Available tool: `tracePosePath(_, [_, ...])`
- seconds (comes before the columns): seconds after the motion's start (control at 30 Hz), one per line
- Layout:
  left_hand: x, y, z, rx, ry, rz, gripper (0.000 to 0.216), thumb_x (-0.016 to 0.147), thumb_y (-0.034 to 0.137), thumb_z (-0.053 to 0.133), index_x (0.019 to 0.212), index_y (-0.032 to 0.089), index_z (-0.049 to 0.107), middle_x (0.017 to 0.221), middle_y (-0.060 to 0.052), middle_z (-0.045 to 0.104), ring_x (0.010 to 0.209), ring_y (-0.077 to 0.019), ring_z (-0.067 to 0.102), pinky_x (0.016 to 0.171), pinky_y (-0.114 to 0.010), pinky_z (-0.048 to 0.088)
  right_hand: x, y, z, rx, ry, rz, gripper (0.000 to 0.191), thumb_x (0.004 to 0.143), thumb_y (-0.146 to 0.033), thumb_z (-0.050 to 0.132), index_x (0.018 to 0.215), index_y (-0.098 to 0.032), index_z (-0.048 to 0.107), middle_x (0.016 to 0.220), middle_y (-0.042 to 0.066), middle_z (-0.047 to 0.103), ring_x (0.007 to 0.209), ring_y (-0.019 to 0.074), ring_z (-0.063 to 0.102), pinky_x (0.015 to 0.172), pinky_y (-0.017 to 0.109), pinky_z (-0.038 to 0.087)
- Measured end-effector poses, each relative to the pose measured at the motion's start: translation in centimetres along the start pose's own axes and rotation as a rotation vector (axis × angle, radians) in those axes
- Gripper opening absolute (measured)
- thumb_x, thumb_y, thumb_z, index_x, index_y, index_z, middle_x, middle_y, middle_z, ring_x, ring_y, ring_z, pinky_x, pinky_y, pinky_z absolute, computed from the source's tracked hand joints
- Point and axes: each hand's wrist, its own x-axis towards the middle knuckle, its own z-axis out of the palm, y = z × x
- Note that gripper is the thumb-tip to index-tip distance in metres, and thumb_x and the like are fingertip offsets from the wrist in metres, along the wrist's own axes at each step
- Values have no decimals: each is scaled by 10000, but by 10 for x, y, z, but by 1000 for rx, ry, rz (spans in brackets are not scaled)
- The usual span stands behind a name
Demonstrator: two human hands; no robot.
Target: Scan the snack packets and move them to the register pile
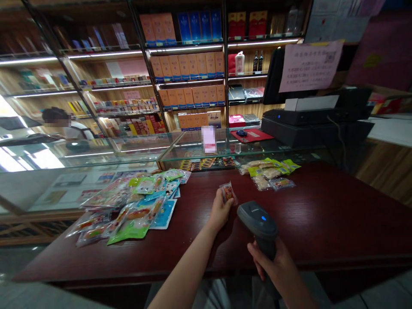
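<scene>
over the worktop [322, 214]: left hand [220, 212] pinching packet [228, 191], right hand [277, 259] gripping scanner [256, 218].
keeping packet flat is probably helping.

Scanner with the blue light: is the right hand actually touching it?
Touching: the head view shows the right hand wrapped around the handle of the scanner.
</scene>
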Motion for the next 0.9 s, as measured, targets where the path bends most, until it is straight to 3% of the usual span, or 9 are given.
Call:
tracePosePath(0.3, [3,-7,-2,-75,-85,31,275,800,255,610,1054,184,531,967,-44,664,879,-172,633,843,-324,500,3,-8,5,-47,-22,-28,416,731,-516,701,910,-155,600,367,-96,461,283,112,416,326,231,375])
tracePosePath(0.67, [4,-1,-2,83,-45,51,289,779,186,582,1066,166,557,1028,-68,660,924,-192,616,870,-339,483,5,0,1,-21,-42,-17,394,752,-499,700,902,-144,615,388,-84,495,296,107,433,318,217,368])
tracePosePath(0.9, [2,-2,-1,-141,-89,-1,374,772,305,657,1101,185,527,1010,-51,659,931,-202,626,881,-354,483,5,6,-4,8,-7,12,489,734,-504,712,1022,-127,596,398,-93,494,287,101,428,318,211,356])
